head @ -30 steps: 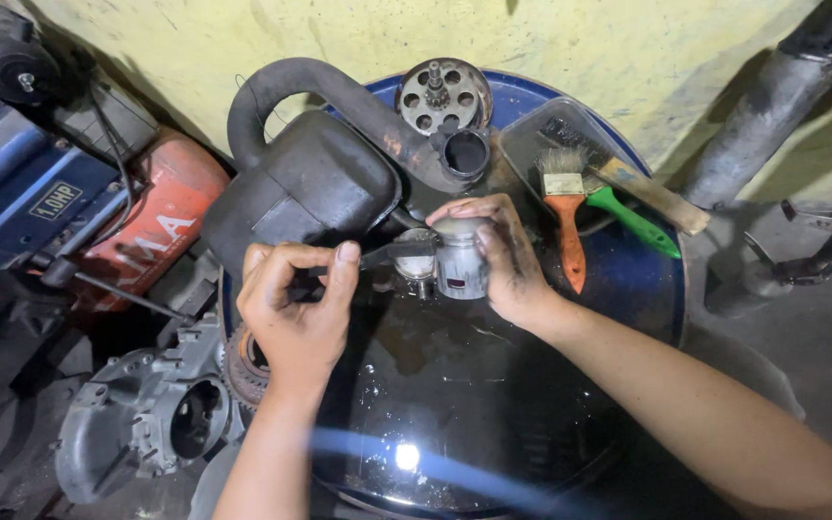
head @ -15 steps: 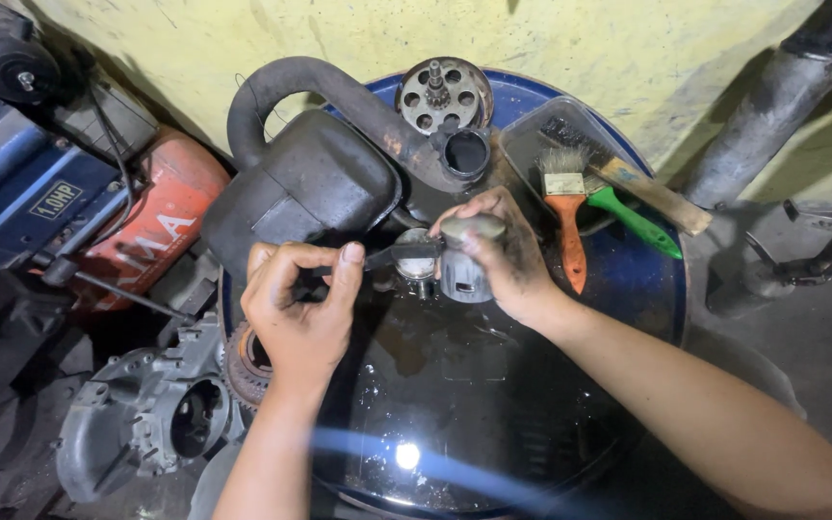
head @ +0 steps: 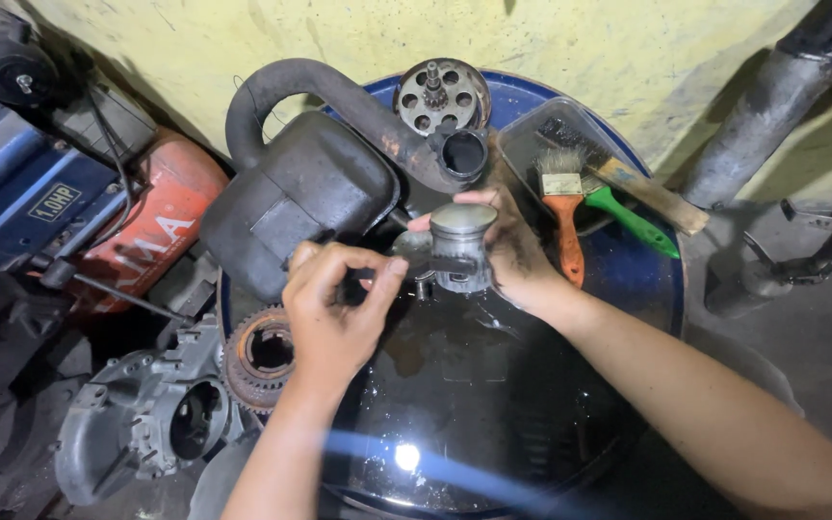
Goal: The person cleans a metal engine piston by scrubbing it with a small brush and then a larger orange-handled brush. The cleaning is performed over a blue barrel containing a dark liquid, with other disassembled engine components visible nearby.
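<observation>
1. Piston (head: 462, 246) stays over the blue drum (head: 628, 289), gripped by the right hand (head: 512, 250).
2. Left hand (head: 334, 308) has closed in, pinching a thin tool (head: 435, 265) against it.

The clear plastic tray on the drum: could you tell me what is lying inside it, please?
Inside the clear tray lie three brushes: orange-handled, green-handled and wooden-handled. The right hand covers the tray's near left corner.

I read this as an engine repair workshop. An upturned blue drum (head: 662, 289) serves as the bench, carrying a sooty exhaust muffler (head: 305, 197), a gear (head: 442, 94) and greasy paintbrushes (head: 562, 207). What I take to be a crankcase (head: 151, 414) lies beside it, against a stained yellow wall (head: 339, 34).
</observation>
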